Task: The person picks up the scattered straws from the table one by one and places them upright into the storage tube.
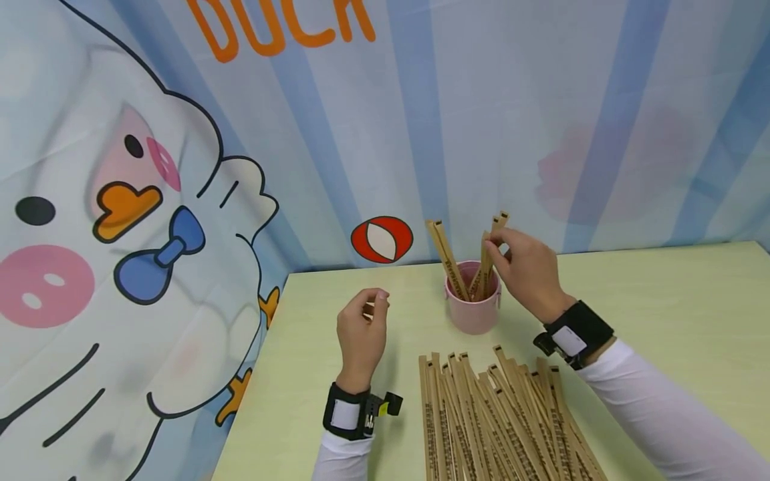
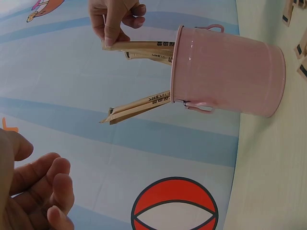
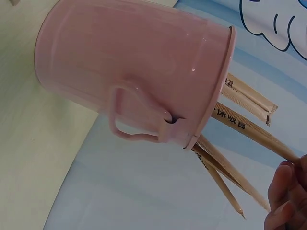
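On the tabletop [image 1: 674,300], a straw pile [image 1: 504,414] lies near, long axes running near to far; the bucket [image 1: 473,318] stands beyond. The left hand [image 1: 363,334], loosely curled, holds nothing; the right hand [image 1: 531,268] pinches one straw [image 3: 259,132], lower end in the bucket, axis nearly upright. Probably light, stiffish, easily creased: best held near the top.

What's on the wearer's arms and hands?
The left hand and right hand are gloveless. White sleeves cover the forearms. Each wrist wears a black strap with a white rectangular patch and a small black device; the left one has a yellowish mark.
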Tool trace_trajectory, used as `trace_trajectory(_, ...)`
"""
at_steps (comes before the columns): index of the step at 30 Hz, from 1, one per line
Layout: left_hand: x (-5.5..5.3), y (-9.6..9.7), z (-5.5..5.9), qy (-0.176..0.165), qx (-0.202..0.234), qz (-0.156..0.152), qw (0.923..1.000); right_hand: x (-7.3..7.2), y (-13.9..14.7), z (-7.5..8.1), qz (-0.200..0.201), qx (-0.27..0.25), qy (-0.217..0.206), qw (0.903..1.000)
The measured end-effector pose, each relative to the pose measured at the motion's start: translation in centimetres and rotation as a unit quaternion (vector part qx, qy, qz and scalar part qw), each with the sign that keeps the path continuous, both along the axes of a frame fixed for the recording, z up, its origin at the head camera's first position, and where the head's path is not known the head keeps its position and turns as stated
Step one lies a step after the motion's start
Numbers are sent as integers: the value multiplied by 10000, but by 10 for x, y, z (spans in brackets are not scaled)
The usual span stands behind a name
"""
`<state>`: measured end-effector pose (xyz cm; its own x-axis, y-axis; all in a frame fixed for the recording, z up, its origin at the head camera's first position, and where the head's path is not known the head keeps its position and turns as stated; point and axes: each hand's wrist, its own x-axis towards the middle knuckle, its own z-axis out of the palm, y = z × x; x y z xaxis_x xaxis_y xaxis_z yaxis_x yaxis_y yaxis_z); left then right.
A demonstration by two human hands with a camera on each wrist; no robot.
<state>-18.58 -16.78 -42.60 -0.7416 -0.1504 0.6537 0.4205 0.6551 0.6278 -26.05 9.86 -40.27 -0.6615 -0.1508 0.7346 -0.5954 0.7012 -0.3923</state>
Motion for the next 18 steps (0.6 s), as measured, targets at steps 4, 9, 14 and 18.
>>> trace_trajectory(4,1,0,0,6,-3,-7,10000,0,1,0,-11,31,-104,9999)
trace_trajectory(9,1,0,0,-22,4,17,10000,1,6,1,-70,84,-315,9994)
trace_trajectory(14,1,-2,1,-1,17,44,10000,11,18,-2,-147,-54,-425,9990)
trace_trajectory(18,2,-3,2,39,43,19,10000,25,37,-10,-257,-208,-625,9975)
